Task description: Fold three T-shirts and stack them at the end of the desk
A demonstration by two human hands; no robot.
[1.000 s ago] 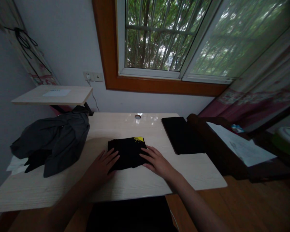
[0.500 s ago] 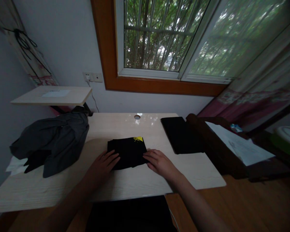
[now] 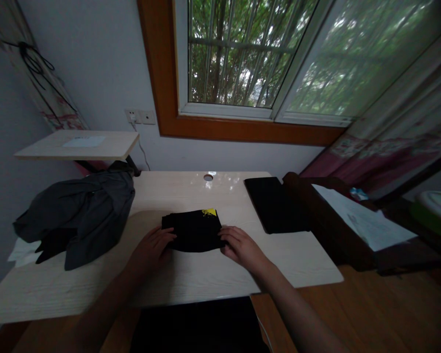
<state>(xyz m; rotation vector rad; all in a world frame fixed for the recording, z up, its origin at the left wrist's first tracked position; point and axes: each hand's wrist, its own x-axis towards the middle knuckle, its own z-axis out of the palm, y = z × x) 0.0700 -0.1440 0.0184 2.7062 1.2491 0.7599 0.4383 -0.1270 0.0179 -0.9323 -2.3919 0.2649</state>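
A folded black garment (image 3: 193,233) with a yellow print at its far right corner lies on the pale wooden table (image 3: 206,279). At its near left corner, my left hand (image 3: 156,245) grips the fabric, fingers on top and thumb out of sight. My right hand (image 3: 240,247) pinches the near right corner between fingers and thumb. Between the two hands the near edge looks slightly lifted and curved. The layers under the top one cannot be told apart.
Left on the table is a heap of dark grey clothing (image 3: 91,206) beside a small raised shelf (image 3: 121,144). To the right lies a flat black folded cloth (image 3: 279,206), against a dark brown piece of furniture (image 3: 327,225) bearing white paper (image 3: 360,218). A window stands behind.
The garment's near edge has come up and away from me, so the bundle looks shallower. Both hands' fingers have curled more around its near corners.
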